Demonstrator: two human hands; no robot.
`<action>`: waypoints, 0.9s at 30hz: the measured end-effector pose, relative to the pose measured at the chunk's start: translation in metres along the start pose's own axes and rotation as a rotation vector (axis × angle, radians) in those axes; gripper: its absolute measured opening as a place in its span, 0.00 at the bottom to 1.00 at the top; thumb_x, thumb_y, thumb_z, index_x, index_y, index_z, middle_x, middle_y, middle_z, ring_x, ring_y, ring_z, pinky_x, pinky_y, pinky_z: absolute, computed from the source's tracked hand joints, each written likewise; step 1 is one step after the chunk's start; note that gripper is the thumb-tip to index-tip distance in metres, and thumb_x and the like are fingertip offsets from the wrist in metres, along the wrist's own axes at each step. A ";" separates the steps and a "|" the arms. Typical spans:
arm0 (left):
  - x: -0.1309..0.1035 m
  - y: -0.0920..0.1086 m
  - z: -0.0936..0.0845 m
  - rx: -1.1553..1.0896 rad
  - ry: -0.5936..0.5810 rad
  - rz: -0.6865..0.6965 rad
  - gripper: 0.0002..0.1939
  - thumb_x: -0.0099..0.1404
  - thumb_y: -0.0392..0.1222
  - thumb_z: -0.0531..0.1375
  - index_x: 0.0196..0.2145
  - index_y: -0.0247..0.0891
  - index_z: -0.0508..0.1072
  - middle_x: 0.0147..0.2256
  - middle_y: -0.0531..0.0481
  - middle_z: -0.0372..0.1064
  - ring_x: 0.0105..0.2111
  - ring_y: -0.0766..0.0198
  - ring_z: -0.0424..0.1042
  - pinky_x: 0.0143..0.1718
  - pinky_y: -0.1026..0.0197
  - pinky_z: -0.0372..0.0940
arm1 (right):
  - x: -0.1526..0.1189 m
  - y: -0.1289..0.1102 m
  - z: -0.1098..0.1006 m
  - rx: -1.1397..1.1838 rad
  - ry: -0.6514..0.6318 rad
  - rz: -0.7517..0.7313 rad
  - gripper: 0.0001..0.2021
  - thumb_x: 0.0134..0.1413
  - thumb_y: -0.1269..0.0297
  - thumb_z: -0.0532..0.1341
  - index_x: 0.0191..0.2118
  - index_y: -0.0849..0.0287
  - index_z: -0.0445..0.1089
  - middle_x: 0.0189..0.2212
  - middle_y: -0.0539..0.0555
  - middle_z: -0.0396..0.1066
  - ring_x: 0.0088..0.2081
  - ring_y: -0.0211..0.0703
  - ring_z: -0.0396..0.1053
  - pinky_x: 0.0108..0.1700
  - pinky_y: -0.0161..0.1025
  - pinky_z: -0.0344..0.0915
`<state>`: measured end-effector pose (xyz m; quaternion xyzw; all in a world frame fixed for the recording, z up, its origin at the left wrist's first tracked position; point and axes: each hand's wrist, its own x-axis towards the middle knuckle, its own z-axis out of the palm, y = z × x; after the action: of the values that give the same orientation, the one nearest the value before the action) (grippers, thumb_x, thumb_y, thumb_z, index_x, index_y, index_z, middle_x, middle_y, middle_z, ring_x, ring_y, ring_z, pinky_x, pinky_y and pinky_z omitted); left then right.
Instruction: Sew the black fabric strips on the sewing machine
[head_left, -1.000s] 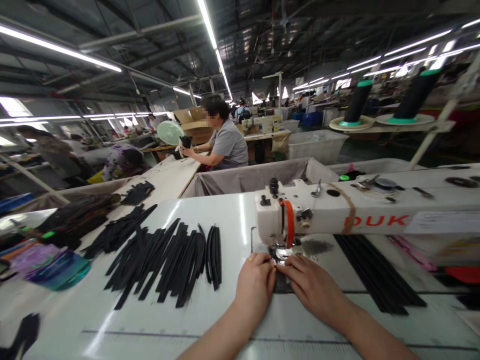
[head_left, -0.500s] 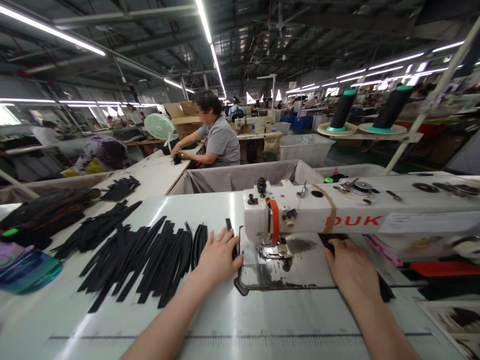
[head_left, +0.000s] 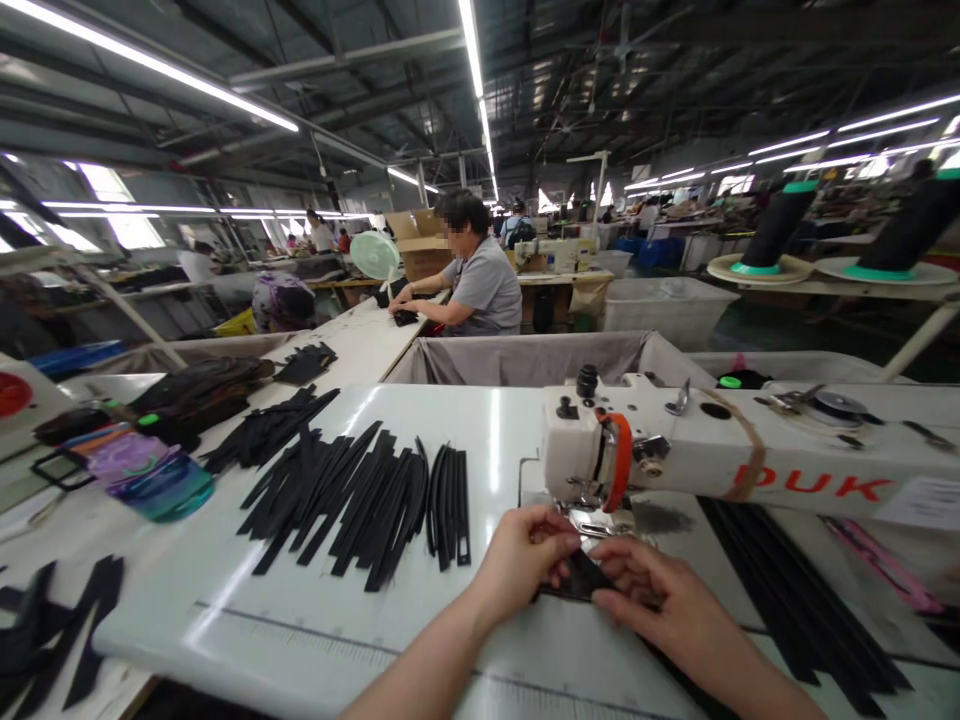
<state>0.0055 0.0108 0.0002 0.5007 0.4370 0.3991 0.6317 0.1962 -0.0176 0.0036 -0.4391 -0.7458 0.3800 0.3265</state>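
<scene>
In front of the white sewing machine's (head_left: 694, 445) needle area, both hands are together on a black fabric strip (head_left: 585, 577). My left hand (head_left: 525, 555) pinches its near end between thumb and fingers. Close by, my right hand (head_left: 656, 590) grips the same strip, whose length trails under the palm toward the lower right. The presser foot (head_left: 596, 522) is just behind my fingertips, partly covered by them. Left of my left hand lies a short row of black strips (head_left: 448, 505), beside a larger spread of strips (head_left: 379, 515). More long strips (head_left: 795, 590) lie right of my right hand.
A purple-and-blue water bottle (head_left: 154, 475) stands at the left, near dark folded pieces (head_left: 199, 395). Thread cones (head_left: 780, 228) stand on a rack at right. A cloth-lined bin (head_left: 517, 358) sits behind the table. Beyond it, a co-worker (head_left: 487, 275) handles black pieces.
My left hand has left the row of strips and my right hand the machine's far side. Both have come together before the needle, holding one strip. The view has turned left.
</scene>
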 end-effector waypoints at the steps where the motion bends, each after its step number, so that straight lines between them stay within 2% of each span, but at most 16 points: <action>1: 0.000 0.000 -0.005 -0.011 0.005 -0.008 0.22 0.51 0.53 0.68 0.36 0.32 0.72 0.21 0.57 0.64 0.18 0.71 0.63 0.19 0.68 0.57 | 0.000 -0.001 0.005 0.100 0.002 0.053 0.11 0.55 0.60 0.61 0.43 0.56 0.68 0.29 0.51 0.73 0.29 0.42 0.73 0.30 0.37 0.71; 3: -0.001 0.004 -0.013 -0.035 -0.054 -0.043 0.25 0.51 0.54 0.69 0.38 0.33 0.71 0.21 0.58 0.63 0.18 0.72 0.63 0.18 0.69 0.56 | 0.000 0.000 0.013 0.238 0.020 0.116 0.12 0.54 0.57 0.62 0.41 0.56 0.66 0.29 0.51 0.72 0.28 0.43 0.73 0.27 0.37 0.70; 5: -0.003 0.009 -0.016 -0.067 -0.136 -0.083 0.25 0.50 0.56 0.68 0.37 0.32 0.71 0.22 0.56 0.65 0.18 0.72 0.63 0.18 0.69 0.56 | 0.000 0.002 0.015 0.308 0.037 0.141 0.12 0.56 0.54 0.62 0.39 0.56 0.64 0.28 0.51 0.72 0.27 0.44 0.73 0.25 0.37 0.71; 6: -0.004 0.010 -0.016 -0.083 -0.146 -0.094 0.25 0.50 0.56 0.68 0.34 0.32 0.71 0.22 0.55 0.66 0.18 0.72 0.63 0.19 0.69 0.57 | 0.000 0.003 0.015 0.320 0.037 0.137 0.11 0.58 0.54 0.59 0.40 0.56 0.64 0.28 0.52 0.72 0.27 0.44 0.73 0.26 0.38 0.71; 8: -0.003 0.012 -0.016 -0.098 -0.094 -0.097 0.23 0.49 0.56 0.68 0.29 0.32 0.70 0.22 0.53 0.67 0.18 0.74 0.61 0.19 0.69 0.57 | 0.000 0.002 0.011 0.253 0.031 0.064 0.10 0.65 0.56 0.52 0.42 0.56 0.66 0.31 0.54 0.74 0.30 0.45 0.75 0.31 0.40 0.74; 11: 0.002 0.008 -0.019 -0.041 -0.009 -0.096 0.19 0.52 0.53 0.66 0.28 0.33 0.69 0.21 0.55 0.66 0.16 0.75 0.59 0.18 0.69 0.55 | 0.000 -0.002 0.003 -0.095 0.076 -0.260 0.13 0.66 0.66 0.49 0.46 0.53 0.70 0.39 0.56 0.75 0.39 0.44 0.75 0.41 0.40 0.73; 14: 0.006 0.001 -0.020 0.184 0.040 -0.077 0.09 0.59 0.43 0.61 0.30 0.34 0.69 0.18 0.58 0.63 0.15 0.72 0.58 0.18 0.68 0.54 | -0.001 -0.001 0.001 -0.501 0.080 -0.583 0.18 0.61 0.76 0.51 0.49 0.51 0.72 0.44 0.57 0.73 0.46 0.44 0.72 0.45 0.40 0.71; 15: 0.006 -0.002 -0.019 0.277 0.079 -0.045 0.05 0.60 0.39 0.59 0.34 0.34 0.70 0.18 0.59 0.62 0.15 0.71 0.59 0.19 0.67 0.56 | -0.002 0.000 0.003 -0.607 0.073 -0.639 0.20 0.59 0.78 0.51 0.51 0.52 0.71 0.45 0.58 0.73 0.47 0.44 0.71 0.46 0.40 0.71; 16: 0.006 -0.004 -0.017 0.375 0.133 0.005 0.07 0.60 0.35 0.58 0.38 0.34 0.70 0.20 0.58 0.64 0.17 0.69 0.62 0.21 0.66 0.59 | -0.003 0.002 0.007 -0.700 0.066 -0.665 0.22 0.58 0.79 0.51 0.52 0.54 0.70 0.46 0.58 0.73 0.49 0.45 0.71 0.48 0.41 0.71; 18: 0.002 -0.005 -0.012 0.600 0.261 0.146 0.16 0.58 0.30 0.59 0.46 0.36 0.69 0.28 0.54 0.69 0.27 0.64 0.69 0.31 0.62 0.65 | -0.006 0.006 0.017 -0.840 0.087 -0.691 0.24 0.54 0.81 0.50 0.54 0.59 0.69 0.47 0.60 0.74 0.50 0.46 0.70 0.49 0.42 0.71; 20: -0.004 -0.005 -0.006 0.846 0.326 0.282 0.16 0.57 0.30 0.62 0.45 0.37 0.70 0.37 0.47 0.71 0.39 0.57 0.70 0.42 0.54 0.66 | -0.008 0.009 0.027 -0.925 0.134 -0.692 0.25 0.51 0.82 0.49 0.53 0.64 0.70 0.46 0.61 0.75 0.49 0.47 0.71 0.48 0.41 0.72; 23: -0.011 -0.004 -0.001 1.053 0.233 0.393 0.05 0.62 0.32 0.60 0.35 0.37 0.74 0.41 0.44 0.72 0.44 0.52 0.69 0.48 0.48 0.65 | -0.010 0.011 0.037 -0.984 0.205 -0.664 0.24 0.48 0.83 0.49 0.50 0.66 0.71 0.46 0.61 0.75 0.47 0.47 0.73 0.46 0.40 0.73; 27: -0.009 -0.009 -0.001 1.038 0.160 0.487 0.10 0.64 0.28 0.56 0.35 0.37 0.75 0.45 0.46 0.74 0.47 0.55 0.69 0.51 0.50 0.65 | -0.007 0.014 0.040 -1.017 0.222 -0.635 0.25 0.47 0.84 0.49 0.51 0.67 0.70 0.47 0.62 0.75 0.47 0.47 0.73 0.47 0.40 0.73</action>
<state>0.0024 0.0013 -0.0071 0.7994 0.4941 0.3031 0.1580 0.1717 -0.0307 -0.0290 -0.3333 -0.8898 -0.1875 0.2490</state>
